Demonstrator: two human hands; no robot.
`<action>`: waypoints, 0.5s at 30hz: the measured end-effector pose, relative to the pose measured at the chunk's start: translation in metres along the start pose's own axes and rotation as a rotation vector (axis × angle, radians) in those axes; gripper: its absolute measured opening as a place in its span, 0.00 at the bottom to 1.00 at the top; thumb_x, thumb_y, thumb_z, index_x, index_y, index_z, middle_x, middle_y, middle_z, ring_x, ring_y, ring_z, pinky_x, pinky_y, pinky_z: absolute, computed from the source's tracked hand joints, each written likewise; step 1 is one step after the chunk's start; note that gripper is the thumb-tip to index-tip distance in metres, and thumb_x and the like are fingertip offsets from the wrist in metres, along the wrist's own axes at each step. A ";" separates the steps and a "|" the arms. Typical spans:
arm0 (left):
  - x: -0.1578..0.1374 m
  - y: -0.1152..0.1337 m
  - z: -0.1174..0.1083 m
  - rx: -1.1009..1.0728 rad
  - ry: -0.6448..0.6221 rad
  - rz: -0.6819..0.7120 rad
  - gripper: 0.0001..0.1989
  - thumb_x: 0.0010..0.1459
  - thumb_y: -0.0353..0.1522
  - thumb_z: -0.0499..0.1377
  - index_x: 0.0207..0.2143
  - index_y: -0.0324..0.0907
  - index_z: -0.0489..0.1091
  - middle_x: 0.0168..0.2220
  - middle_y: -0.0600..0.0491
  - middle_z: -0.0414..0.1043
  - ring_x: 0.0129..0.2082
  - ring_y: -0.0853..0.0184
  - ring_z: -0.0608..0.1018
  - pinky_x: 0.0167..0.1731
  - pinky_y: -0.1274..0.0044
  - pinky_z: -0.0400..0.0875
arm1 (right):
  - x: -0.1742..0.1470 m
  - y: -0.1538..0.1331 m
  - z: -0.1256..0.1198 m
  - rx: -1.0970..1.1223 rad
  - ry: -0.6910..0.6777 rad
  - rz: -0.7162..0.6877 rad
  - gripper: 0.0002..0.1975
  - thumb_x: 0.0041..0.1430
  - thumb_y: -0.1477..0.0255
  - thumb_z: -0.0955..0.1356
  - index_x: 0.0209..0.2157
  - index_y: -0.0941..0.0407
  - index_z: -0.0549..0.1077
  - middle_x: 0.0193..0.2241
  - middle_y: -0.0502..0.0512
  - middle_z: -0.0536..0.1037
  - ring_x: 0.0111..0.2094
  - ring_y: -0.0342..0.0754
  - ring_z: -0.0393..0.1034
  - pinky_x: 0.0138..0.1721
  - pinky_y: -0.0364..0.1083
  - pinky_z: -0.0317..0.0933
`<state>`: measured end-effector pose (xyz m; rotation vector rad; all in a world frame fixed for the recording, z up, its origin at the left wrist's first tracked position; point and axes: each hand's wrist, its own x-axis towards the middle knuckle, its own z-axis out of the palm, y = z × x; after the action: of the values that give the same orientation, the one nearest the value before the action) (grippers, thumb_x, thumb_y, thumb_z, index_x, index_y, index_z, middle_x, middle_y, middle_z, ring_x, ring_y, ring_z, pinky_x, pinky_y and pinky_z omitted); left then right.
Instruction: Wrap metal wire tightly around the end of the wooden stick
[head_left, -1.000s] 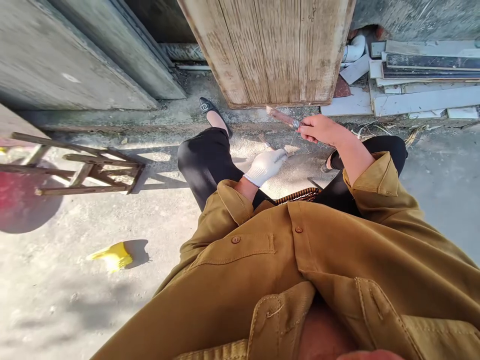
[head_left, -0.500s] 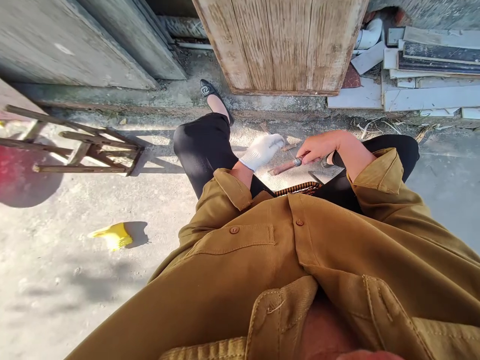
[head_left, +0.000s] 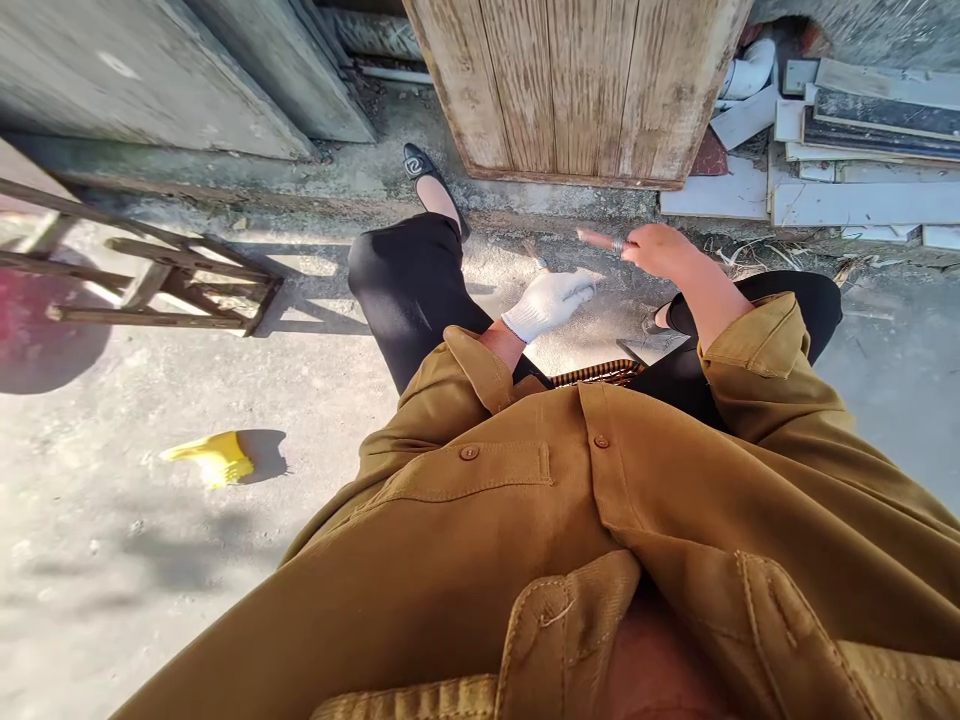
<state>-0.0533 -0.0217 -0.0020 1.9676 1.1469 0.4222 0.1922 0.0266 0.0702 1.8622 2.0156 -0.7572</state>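
The person sits with knees apart, and the work is held up over the ground between them. The right hand (head_left: pixel 660 250), bare, has its grip wrapped around the near end of a short brown stick (head_left: pixel 596 240), whose other end points leftward; a coil of wire (head_left: pixel 618 246) circles the stick just beside the fingers. The left hand (head_left: pixel 551 300), in a white knitted glove, hangs lower and apart from the stick, fingers bent together — whether they pinch a strand cannot be told.

Ahead, a weathered wooden panel (head_left: pixel 570 90) closes off the space beyond the hands, its lower edge near the concrete ledge. To its right lie stacked pale strips (head_left: pixel 862 205) and a white pipe elbow (head_left: pixel 750 72); to the left stand grey boards (head_left: pixel 225 80). Black-trousered knees hem in both sides. Farther left, a wooden frame (head_left: pixel 154 285) stands partly in front of a blurred red round object (head_left: pixel 37 310). A yellow object (head_left: pixel 217 460) lies on the sunlit ground, well apart from the hands.
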 end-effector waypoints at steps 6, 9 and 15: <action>0.009 -0.007 -0.020 0.069 0.077 -0.080 0.10 0.67 0.34 0.59 0.40 0.45 0.83 0.43 0.47 0.87 0.48 0.52 0.86 0.51 0.66 0.77 | -0.015 -0.026 0.008 -0.129 -0.401 -0.214 0.07 0.71 0.72 0.73 0.35 0.55 0.79 0.32 0.58 0.80 0.33 0.51 0.71 0.37 0.49 0.58; 0.014 -0.006 -0.023 0.062 0.093 -0.126 0.08 0.67 0.31 0.60 0.38 0.44 0.80 0.42 0.48 0.86 0.47 0.54 0.84 0.50 0.68 0.76 | -0.025 -0.031 0.005 0.004 -0.608 -0.434 0.12 0.70 0.72 0.72 0.29 0.55 0.75 0.27 0.52 0.76 0.30 0.47 0.67 0.36 0.47 0.58; 0.012 0.003 -0.006 -0.072 -0.113 -0.099 0.11 0.70 0.30 0.56 0.38 0.40 0.78 0.39 0.49 0.82 0.41 0.60 0.81 0.49 0.70 0.76 | -0.034 -0.009 -0.020 0.511 -0.126 -0.376 0.13 0.76 0.61 0.69 0.38 0.54 0.77 0.30 0.53 0.78 0.32 0.48 0.68 0.38 0.46 0.64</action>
<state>-0.0482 -0.0095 0.0027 1.8403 1.1360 0.2930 0.1905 0.0095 0.1068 1.6159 2.2667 -1.5758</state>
